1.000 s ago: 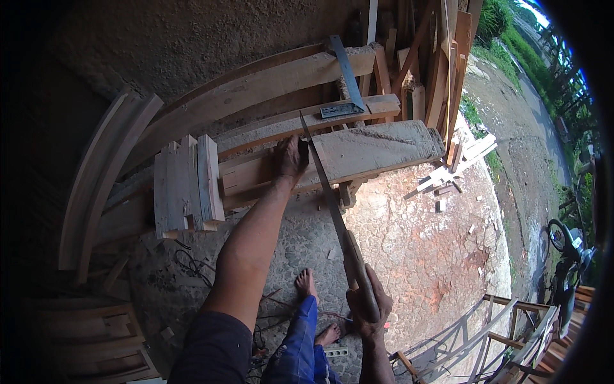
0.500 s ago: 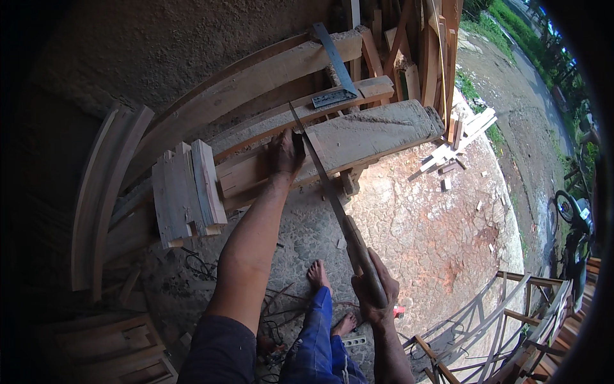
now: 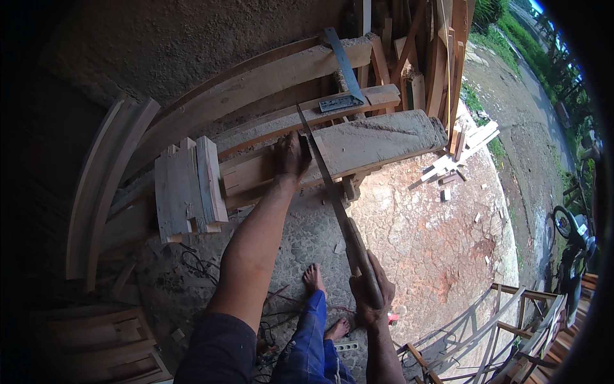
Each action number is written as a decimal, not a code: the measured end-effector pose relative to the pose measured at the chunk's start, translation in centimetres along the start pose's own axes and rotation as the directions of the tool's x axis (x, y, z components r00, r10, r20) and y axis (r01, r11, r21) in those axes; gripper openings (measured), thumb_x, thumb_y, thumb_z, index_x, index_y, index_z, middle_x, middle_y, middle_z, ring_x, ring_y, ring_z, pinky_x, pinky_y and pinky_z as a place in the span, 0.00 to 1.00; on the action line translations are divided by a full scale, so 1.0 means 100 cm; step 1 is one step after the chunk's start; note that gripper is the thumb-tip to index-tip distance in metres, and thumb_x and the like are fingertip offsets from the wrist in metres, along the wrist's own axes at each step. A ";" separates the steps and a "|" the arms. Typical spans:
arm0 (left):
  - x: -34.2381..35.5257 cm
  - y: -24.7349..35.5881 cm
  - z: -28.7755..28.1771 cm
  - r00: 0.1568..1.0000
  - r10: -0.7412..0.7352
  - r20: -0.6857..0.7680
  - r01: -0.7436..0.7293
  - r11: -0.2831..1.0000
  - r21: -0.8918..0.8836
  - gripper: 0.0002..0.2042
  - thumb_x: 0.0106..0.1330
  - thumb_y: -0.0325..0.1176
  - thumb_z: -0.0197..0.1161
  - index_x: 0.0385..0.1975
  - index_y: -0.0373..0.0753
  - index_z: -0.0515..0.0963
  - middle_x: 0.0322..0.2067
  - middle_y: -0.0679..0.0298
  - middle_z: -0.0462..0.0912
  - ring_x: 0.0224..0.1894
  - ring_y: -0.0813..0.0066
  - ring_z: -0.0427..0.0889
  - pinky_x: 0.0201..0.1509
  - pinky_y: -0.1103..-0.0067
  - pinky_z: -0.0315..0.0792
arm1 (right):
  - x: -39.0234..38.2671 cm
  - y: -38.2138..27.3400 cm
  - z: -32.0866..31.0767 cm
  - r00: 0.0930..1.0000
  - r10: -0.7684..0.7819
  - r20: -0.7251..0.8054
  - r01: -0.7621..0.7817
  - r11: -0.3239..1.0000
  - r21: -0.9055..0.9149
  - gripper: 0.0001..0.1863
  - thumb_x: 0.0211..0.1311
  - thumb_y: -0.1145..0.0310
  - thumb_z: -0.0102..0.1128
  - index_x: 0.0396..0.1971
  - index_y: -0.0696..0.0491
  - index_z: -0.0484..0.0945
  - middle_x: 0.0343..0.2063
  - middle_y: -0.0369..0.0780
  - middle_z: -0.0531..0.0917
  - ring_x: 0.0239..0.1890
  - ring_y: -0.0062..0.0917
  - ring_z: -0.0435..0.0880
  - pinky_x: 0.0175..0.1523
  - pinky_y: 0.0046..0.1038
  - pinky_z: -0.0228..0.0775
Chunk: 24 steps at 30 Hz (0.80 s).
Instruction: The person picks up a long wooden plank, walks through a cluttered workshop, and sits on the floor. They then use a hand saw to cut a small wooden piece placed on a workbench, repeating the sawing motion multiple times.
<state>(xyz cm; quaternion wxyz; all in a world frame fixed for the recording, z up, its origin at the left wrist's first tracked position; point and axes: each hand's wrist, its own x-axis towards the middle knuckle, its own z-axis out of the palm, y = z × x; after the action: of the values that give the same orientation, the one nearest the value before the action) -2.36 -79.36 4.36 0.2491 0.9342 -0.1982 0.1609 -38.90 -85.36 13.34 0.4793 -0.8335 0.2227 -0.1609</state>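
Note:
My right hand (image 3: 372, 293) is closed round the wooden handle (image 3: 363, 256) of a handsaw. The long, narrow saw blade (image 3: 330, 176) slants up and left across the workbench, its tip above the bench's far side. Just left of the blade, my left hand (image 3: 293, 157) is closed and presses on a wooden board (image 3: 246, 174) lying along the bench plank (image 3: 377, 142). Shadow hides the fingertips there. Where the teeth meet the wood cannot be made out. A try square (image 3: 345, 67) rests across the timbers beyond the blade.
Short jointed wood pieces (image 3: 185, 185) stand at the bench's left end, beside long frame members (image 3: 105, 192). Upright timber (image 3: 438, 77) leans at the back. Offcuts (image 3: 454, 160) litter the floor to the right. Cables (image 3: 275, 313) lie near my bare feet. Wooden frames (image 3: 524, 307) stand at lower right.
The view has turned slightly, shifting the bench a little right and down in the picture. Both hands keep their holds, and the saw stays at nearly the same place beside my left hand.

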 end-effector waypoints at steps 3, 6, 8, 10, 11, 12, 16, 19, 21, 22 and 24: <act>0.000 -0.001 0.001 1.000 0.002 0.003 -0.003 0.999 0.052 0.07 0.64 0.35 0.53 0.33 0.39 0.74 0.34 0.51 0.82 0.45 0.48 0.80 0.50 0.49 0.66 | -0.093 0.022 -0.038 1.000 0.010 0.030 -0.004 0.982 -0.187 0.33 0.54 0.70 0.71 0.60 0.62 0.71 0.47 0.50 0.85 0.48 0.37 0.87 0.52 0.34 0.78; -0.001 0.002 -0.003 0.999 -0.010 0.031 0.010 1.000 0.003 0.08 0.65 0.36 0.53 0.34 0.39 0.73 0.34 0.50 0.82 0.45 0.48 0.80 0.51 0.50 0.67 | -0.086 0.013 -0.039 0.992 0.098 0.084 -0.089 0.991 -0.101 0.33 0.54 0.69 0.71 0.61 0.60 0.71 0.45 0.48 0.86 0.44 0.34 0.88 0.49 0.31 0.79; 0.000 0.004 0.001 0.999 0.010 0.040 -0.009 1.000 -0.030 0.09 0.65 0.38 0.53 0.34 0.39 0.74 0.35 0.50 0.82 0.45 0.48 0.80 0.51 0.51 0.67 | -0.027 0.008 -0.009 0.996 -0.084 -0.032 0.079 0.986 -0.145 0.34 0.55 0.69 0.70 0.62 0.56 0.70 0.45 0.47 0.86 0.43 0.34 0.88 0.49 0.30 0.79; 0.002 -0.003 0.004 0.999 0.012 0.052 -0.011 1.000 -0.014 0.10 0.65 0.39 0.53 0.34 0.39 0.74 0.36 0.49 0.82 0.45 0.48 0.80 0.51 0.52 0.67 | 0.040 -0.008 0.018 0.991 0.125 0.045 -0.130 0.981 0.142 0.34 0.55 0.69 0.70 0.64 0.53 0.70 0.47 0.47 0.85 0.46 0.35 0.88 0.50 0.30 0.79; 0.003 -0.007 0.005 0.998 0.003 0.065 -0.003 1.000 0.009 0.11 0.65 0.40 0.53 0.34 0.39 0.74 0.36 0.49 0.82 0.45 0.48 0.80 0.51 0.52 0.67 | 0.042 -0.008 0.021 0.996 0.088 0.015 -0.089 0.985 0.149 0.33 0.55 0.69 0.70 0.63 0.52 0.71 0.47 0.46 0.85 0.44 0.33 0.87 0.48 0.30 0.78; 0.003 -0.005 0.004 0.996 -0.003 0.091 0.000 1.000 0.028 0.11 0.66 0.41 0.53 0.34 0.39 0.74 0.36 0.49 0.82 0.45 0.48 0.80 0.51 0.53 0.67 | 0.043 -0.005 0.025 0.998 0.063 -0.018 -0.060 0.986 0.153 0.32 0.55 0.70 0.70 0.62 0.52 0.72 0.46 0.46 0.85 0.43 0.31 0.87 0.47 0.29 0.78; 0.003 0.002 -0.004 0.999 -0.019 0.035 0.018 1.000 0.014 0.12 0.66 0.42 0.54 0.33 0.39 0.74 0.36 0.50 0.82 0.45 0.49 0.79 0.51 0.53 0.67 | -0.053 0.026 -0.008 0.994 -0.060 -0.093 0.059 0.998 -0.013 0.28 0.55 0.69 0.69 0.59 0.51 0.75 0.43 0.43 0.87 0.40 0.28 0.88 0.44 0.26 0.78; -0.001 0.000 -0.004 0.998 -0.035 0.057 0.032 0.999 0.037 0.12 0.65 0.42 0.54 0.34 0.39 0.74 0.36 0.51 0.82 0.46 0.49 0.79 0.51 0.53 0.67 | -0.095 0.020 -0.037 0.997 -0.068 -0.034 0.056 0.960 -0.274 0.29 0.55 0.68 0.69 0.58 0.57 0.74 0.42 0.46 0.87 0.39 0.32 0.89 0.41 0.29 0.80; -0.001 0.005 -0.003 0.999 -0.002 0.039 0.002 1.000 0.010 0.12 0.65 0.43 0.54 0.33 0.39 0.74 0.35 0.52 0.82 0.45 0.49 0.79 0.51 0.53 0.67 | -0.068 0.024 -0.027 0.997 -0.073 -0.008 0.070 0.977 -0.204 0.33 0.53 0.69 0.71 0.61 0.59 0.71 0.44 0.48 0.86 0.39 0.35 0.89 0.42 0.30 0.80; 0.000 0.000 0.001 0.998 0.013 0.055 -0.013 1.000 0.004 0.13 0.66 0.43 0.53 0.34 0.39 0.74 0.35 0.53 0.82 0.45 0.49 0.79 0.51 0.53 0.66 | -0.034 0.018 -0.008 0.988 -0.141 -0.058 0.134 0.985 -0.110 0.34 0.54 0.70 0.70 0.62 0.57 0.71 0.43 0.48 0.86 0.39 0.35 0.89 0.42 0.30 0.80; 0.003 -0.017 0.010 0.996 0.035 0.085 -0.035 0.999 -0.003 0.14 0.67 0.45 0.52 0.34 0.39 0.74 0.36 0.53 0.82 0.45 0.50 0.79 0.51 0.53 0.66 | 0.042 -0.003 0.026 0.997 0.078 -0.005 -0.076 0.983 0.165 0.32 0.53 0.73 0.69 0.61 0.51 0.73 0.41 0.46 0.86 0.37 0.30 0.88 0.42 0.28 0.79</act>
<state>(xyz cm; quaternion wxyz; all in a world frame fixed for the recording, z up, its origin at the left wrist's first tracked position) -1.11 -78.57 3.00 0.2384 0.9364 -0.2251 0.1254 -34.04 -85.56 12.58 0.5510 -0.7810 0.2434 -0.1646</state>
